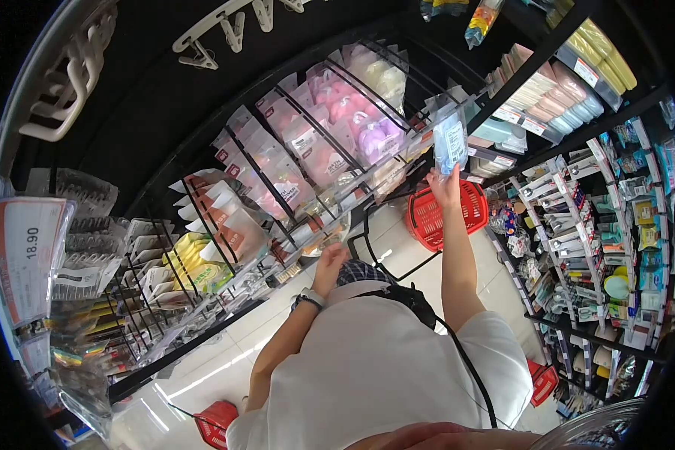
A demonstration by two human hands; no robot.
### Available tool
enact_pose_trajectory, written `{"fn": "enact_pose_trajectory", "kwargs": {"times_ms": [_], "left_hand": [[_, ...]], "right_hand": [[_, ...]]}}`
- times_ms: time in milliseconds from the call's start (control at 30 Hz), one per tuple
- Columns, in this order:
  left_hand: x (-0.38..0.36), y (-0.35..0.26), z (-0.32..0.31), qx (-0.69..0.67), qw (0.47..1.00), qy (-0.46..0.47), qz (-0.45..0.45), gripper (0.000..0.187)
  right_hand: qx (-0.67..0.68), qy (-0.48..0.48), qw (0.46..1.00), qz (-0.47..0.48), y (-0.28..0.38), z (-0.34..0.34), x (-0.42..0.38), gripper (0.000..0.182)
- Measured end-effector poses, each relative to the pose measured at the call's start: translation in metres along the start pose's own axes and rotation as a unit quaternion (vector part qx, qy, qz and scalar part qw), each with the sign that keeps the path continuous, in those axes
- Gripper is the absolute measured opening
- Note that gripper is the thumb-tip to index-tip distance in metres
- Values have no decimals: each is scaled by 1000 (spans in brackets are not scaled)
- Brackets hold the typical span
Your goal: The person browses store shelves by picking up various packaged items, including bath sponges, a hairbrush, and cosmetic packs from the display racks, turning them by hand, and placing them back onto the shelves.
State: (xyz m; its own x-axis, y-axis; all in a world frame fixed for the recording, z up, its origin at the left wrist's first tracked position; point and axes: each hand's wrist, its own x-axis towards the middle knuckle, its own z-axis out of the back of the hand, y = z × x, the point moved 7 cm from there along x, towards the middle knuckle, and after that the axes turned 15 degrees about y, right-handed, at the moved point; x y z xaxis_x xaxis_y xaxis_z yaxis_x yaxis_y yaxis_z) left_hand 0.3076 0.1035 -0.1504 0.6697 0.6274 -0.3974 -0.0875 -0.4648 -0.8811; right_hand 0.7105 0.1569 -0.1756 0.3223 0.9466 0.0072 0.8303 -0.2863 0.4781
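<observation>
In the head view, my right hand [445, 184] reaches forward and grips the lower end of a light blue packet [451, 142] in clear plastic with a white printed label. The packet is held up beside the shelf's front edge, and its exact contents are hard to make out. My left hand [331, 264], with a watch [309, 298] on the wrist, is near my waist below the shelf edge. Its fingers are loosely bent and apart, with nothing visible in them. Bagged purple bath puffs [381, 139] hang near the packet.
Black hook rails carry pink bath puffs [337, 97], yellow packs [189, 259] and other hanging goods. A red shopping basket [448, 216] stands on the floor beneath my right arm. Stacked folded towels [551, 94] fill a shelf at upper right. A price card [28, 259] hangs at left.
</observation>
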Motion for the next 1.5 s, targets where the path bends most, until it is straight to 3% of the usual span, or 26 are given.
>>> {"fn": "enact_pose_trajectory", "kwargs": {"times_ms": [100, 200, 1000, 1500], "left_hand": [[0, 2, 1, -1, 1000, -7, 12, 38], [-3, 2, 3, 1, 1000, -18, 16, 39], [-12, 4, 12, -20, 999, -33, 21, 39], [-15, 1, 15, -24, 998, -48, 29, 37]], "right_hand": [[18, 65, 998, -1, -4, -11, 6, 41], [29, 23, 999, 10, -8, -13, 4, 44], [19, 46, 999, 1, -12, -9, -1, 43], [6, -8, 1000, 3, -22, -18, -1, 41]]}}
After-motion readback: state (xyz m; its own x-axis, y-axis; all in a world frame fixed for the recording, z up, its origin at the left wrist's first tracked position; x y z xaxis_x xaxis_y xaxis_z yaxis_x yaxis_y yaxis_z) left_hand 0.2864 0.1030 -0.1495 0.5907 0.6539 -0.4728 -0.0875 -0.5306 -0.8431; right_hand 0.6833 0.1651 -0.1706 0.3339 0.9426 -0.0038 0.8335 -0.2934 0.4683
